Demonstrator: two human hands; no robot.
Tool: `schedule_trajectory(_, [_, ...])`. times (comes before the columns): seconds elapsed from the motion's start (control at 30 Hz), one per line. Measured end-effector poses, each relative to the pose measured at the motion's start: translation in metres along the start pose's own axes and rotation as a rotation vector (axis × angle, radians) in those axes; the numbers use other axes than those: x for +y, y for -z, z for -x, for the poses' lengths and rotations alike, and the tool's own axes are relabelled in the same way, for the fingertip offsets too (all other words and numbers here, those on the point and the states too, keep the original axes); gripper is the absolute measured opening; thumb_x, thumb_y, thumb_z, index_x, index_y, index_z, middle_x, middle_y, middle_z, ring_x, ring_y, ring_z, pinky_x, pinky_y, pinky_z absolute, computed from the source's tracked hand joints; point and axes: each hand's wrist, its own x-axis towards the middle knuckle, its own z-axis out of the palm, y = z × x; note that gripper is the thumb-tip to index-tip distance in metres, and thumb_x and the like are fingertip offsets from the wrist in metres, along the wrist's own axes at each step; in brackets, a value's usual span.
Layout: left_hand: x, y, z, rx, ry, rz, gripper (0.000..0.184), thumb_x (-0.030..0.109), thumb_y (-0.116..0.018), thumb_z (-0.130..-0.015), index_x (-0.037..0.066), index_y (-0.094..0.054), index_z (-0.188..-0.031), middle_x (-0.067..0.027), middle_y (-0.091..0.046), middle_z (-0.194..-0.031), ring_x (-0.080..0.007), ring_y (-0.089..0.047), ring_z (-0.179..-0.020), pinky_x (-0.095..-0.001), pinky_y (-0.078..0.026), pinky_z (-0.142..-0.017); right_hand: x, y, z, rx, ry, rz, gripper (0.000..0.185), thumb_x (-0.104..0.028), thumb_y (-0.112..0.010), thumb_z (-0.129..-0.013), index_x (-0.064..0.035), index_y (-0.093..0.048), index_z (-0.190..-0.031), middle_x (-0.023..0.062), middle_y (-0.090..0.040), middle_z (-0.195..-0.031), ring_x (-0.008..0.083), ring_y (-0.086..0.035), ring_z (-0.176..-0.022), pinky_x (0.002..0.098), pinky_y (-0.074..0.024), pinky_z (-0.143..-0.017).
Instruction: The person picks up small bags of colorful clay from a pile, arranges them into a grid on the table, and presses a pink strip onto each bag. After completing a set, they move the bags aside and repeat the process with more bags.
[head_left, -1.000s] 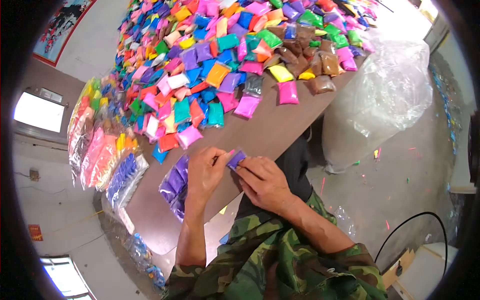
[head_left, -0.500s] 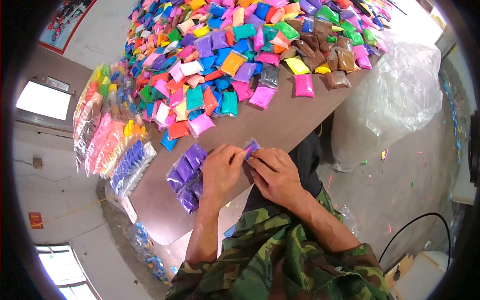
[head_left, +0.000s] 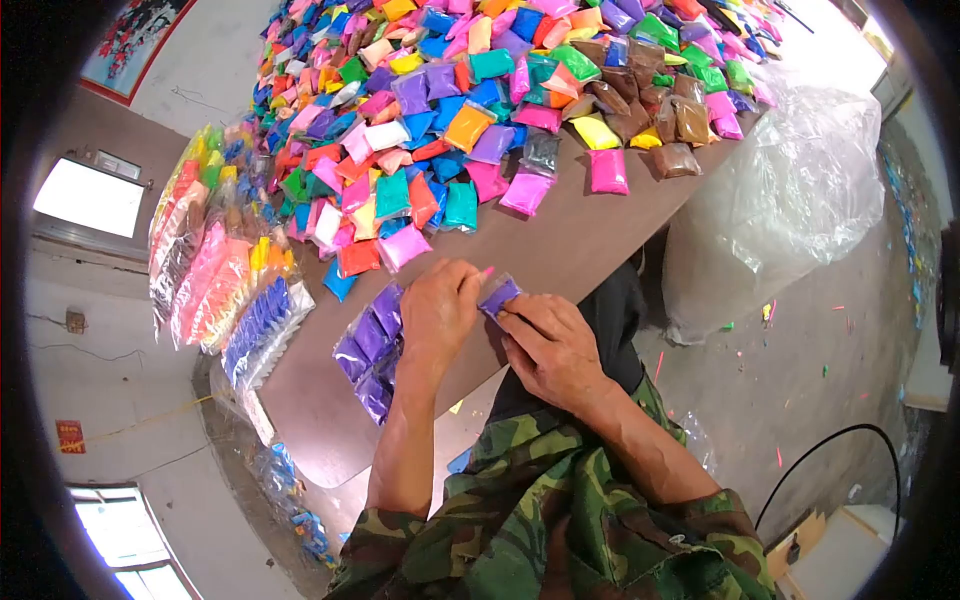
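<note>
My right hand (head_left: 552, 345) is closed on the near edge of a small clear packet of purple clay-like material (head_left: 497, 296), pinched between thumb and fingers just over the table edge. To its left, my left hand (head_left: 440, 308) is closed, with a small pink piece (head_left: 488, 271) sticking out from its fingertips, apart from the packet. Beside my left wrist, a clear sheet of joined purple packets (head_left: 376, 332) lies on the table, partly hidden by that hand.
A big heap of colourful packets (head_left: 465, 125) covers the far side of the brown table (head_left: 560, 235). Bundled strips of packets (head_left: 262, 335) lie at the left edge. A large clear plastic bag (head_left: 770, 220) stands on the right, above a floor with scattered scraps.
My left hand has moved up and away from the purple packet, carrying the pink piece. More of the packet shows in my right hand, which stays nearly still.
</note>
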Motion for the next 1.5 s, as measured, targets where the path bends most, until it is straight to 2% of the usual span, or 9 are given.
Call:
schedule_trajectory(0.2, [0.024,0.014,0.007,-0.135,0.126,0.122,0.016,0.016,-0.076,-0.098,0.000,-0.077,-0.097,-0.0165,-0.072,-0.086,-0.0281,-0.069,-0.073,-0.0408,-0.051,-0.066,-0.004,0.006,-0.001,0.018,-0.014,-0.038,0.043,-0.003,-0.084,-0.077,-0.0035,-0.074,-0.119,0.0128,-0.066,-0.124,0.0366,-0.066,-0.113,0.0488,-0.0537,-0.098])
schedule_trajectory(0.3, [0.029,0.011,0.030,-0.128,0.153,0.175,0.015,0.018,-0.076,-0.097,0.003,-0.075,-0.094,-0.0170,-0.074,-0.093,-0.0399,-0.071,-0.086,-0.0491,-0.054,-0.075,0.002,0.003,0.005,0.012,0.011,-0.038,0.041,-0.005,-0.083,-0.080,-0.0026,-0.073,-0.120,0.0137,-0.065,-0.125,0.0379,-0.065,-0.115,0.0504,-0.0532,-0.101])
schedule_trajectory(0.6, [0.028,0.011,0.041,-0.028,0.144,0.138,0.012,0.017,-0.078,-0.096,0.005,-0.074,-0.094,-0.0150,-0.073,-0.090,-0.0391,-0.071,-0.084,-0.0489,-0.055,-0.074,0.004,0.001,0.004,0.061,0.045,0.001,0.042,-0.001,-0.087,-0.074,-0.0047,-0.075,-0.115,0.0103,-0.069,-0.118,0.0343,-0.068,-0.109,0.0473,-0.0557,-0.097])
schedule_trajectory(0.73, [0.024,0.007,0.059,0.081,0.121,0.008,0.013,0.015,-0.080,-0.097,0.003,-0.076,-0.095,-0.0143,-0.071,-0.086,-0.0330,-0.068,-0.075,-0.0429,-0.053,-0.067,0.003,0.000,0.002,0.063,0.056,0.009,0.043,-0.001,-0.088,-0.075,-0.0053,-0.075,-0.115,0.0103,-0.069,-0.118,0.0343,-0.069,-0.108,0.0475,-0.0563,-0.095])
schedule_trajectory(0.93, [0.029,0.035,0.090,0.306,0.151,0.080,0.009,0.011,-0.081,-0.097,0.003,-0.077,-0.095,-0.0103,-0.073,-0.085,-0.0228,-0.068,-0.071,-0.0365,-0.052,-0.065,-0.004,-0.001,0.000,0.069,0.012,0.005,0.036,-0.006,-0.088,-0.080,-0.0064,-0.076,-0.114,0.0096,-0.070,-0.116,0.0328,-0.070,-0.103,0.0459,-0.0569,-0.092])
schedule_trajectory(1.1, [-0.040,0.085,0.127,0.578,0.461,0.067,0.015,0.017,-0.083,-0.100,0.003,-0.078,-0.098,0.0017,-0.067,-0.074,-0.0063,-0.056,-0.065,-0.0276,-0.045,-0.058,-0.038,-0.012,-0.001,0.043,-0.010,-0.094,0.033,-0.007,-0.090,-0.080,-0.0064,-0.080,-0.111,0.0091,-0.072,-0.116,0.0307,-0.071,-0.104,0.0427,-0.0591,-0.089])
schedule_trajectory(1.2, [-0.076,0.113,0.142,0.609,0.619,0.068,0.019,0.021,-0.082,-0.101,0.002,-0.078,-0.098,0.0040,-0.062,-0.069,-0.0049,-0.053,-0.063,-0.0269,-0.041,-0.057,-0.059,-0.030,-0.002,-0.025,0.081,-0.214,0.033,-0.009,-0.089,-0.082,-0.0054,-0.078,-0.112,0.0103,-0.070,-0.118,0.0320,-0.071,-0.107,0.0395,-0.0620,-0.088])
schedule_trajectory(1.3, [-0.125,0.110,0.172,0.651,0.635,0.055,0.023,0.025,-0.080,-0.102,0.002,-0.078,-0.098,0.0036,-0.061,-0.069,-0.0045,-0.050,-0.062,-0.0273,-0.039,-0.056,-0.071,-0.054,0.001,-0.086,0.146,-0.275,0.035,-0.006,-0.090,-0.080,-0.0048,-0.078,-0.112,0.0098,-0.069,-0.120,0.0310,-0.072,-0.107,0.0405,-0.0623,-0.085])
schedule_trajectory(1.5, [-0.145,0.098,0.197,0.619,0.813,-0.078,0.028,0.029,-0.078,-0.103,0.002,-0.077,-0.095,0.0040,-0.056,-0.067,-0.0056,-0.044,-0.062,-0.0279,-0.038,-0.058,-0.074,-0.085,-0.006,-0.122,0.224,-0.228,0.038,-0.006,-0.092,-0.076,-0.0052,-0.077,-0.111,0.0081,-0.067,-0.117,0.0306,-0.071,-0.106,0.0410,-0.0624,-0.083])
